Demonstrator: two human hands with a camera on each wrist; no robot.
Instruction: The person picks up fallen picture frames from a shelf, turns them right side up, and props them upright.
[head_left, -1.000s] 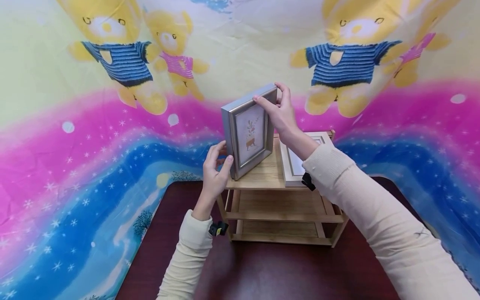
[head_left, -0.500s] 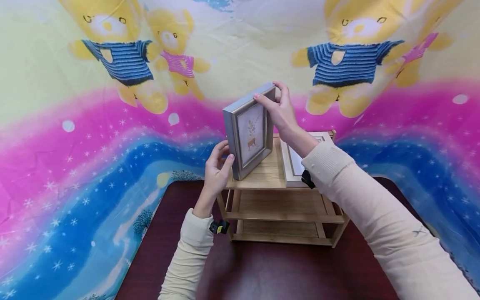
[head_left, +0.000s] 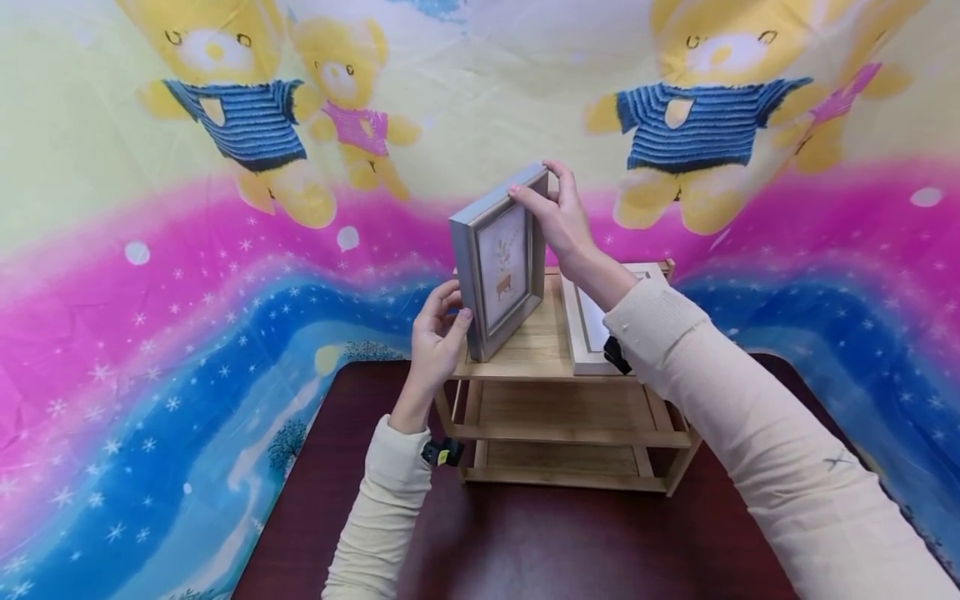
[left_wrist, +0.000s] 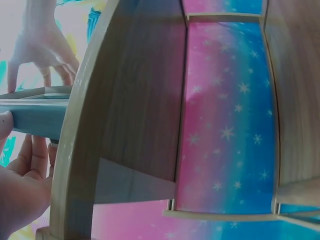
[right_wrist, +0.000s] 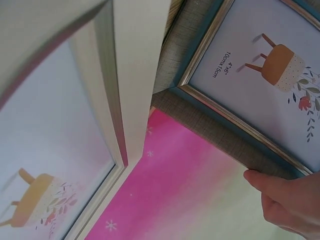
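A grey-silver picture frame (head_left: 501, 267) with a potted-plant print stands upright, turned at an angle, on the left part of the wooden rack's top shelf (head_left: 525, 358). My right hand (head_left: 564, 223) grips its upper right corner, thumb on the front edge and fingers behind. At the lower left side, my left hand (head_left: 438, 337) holds the frame's edge between thumb and fingers. In the left wrist view the left hand (left_wrist: 25, 185) is partly cut off beside the frame's side (left_wrist: 37, 114). The right wrist view shows the right thumb and fingers (right_wrist: 285, 197) on the frame's border.
A white picture frame (head_left: 588, 321) lies flat on the right of the top shelf, partly hidden by the right forearm. Lower shelves (head_left: 562, 408) sit beneath. The rack stands on a dark red table (head_left: 540, 542), with a bear-printed cloth (head_left: 480, 100) behind.
The grey frame has shifted and turned slightly, its left side moving a little to the right. Both hands keep their hold; the left hand has moved slightly right with it.
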